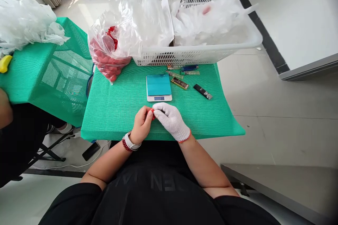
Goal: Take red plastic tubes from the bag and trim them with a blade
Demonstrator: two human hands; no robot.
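Note:
Between my two hands, just in front of the scale, is a small red piece (153,113). My left hand (142,122) is bare and pinches it between thumb and fingers. On my right hand (170,119) is a white knitted glove; its fingertips close on the same piece from the other side. The small digital scale (159,86) has a blue-green plate with nothing on it, and its display seems to read 0.0. Back left of the scale, a clear plastic bag (105,51) holds many red pieces.
A white basket (185,52) with plastic bags spans the table's back. Right of the scale lie a black-gold strip (180,83), a black cutter (202,91), and a blue pen-like item (189,68). At left, another green-covered table (23,77) stands beside a seated person.

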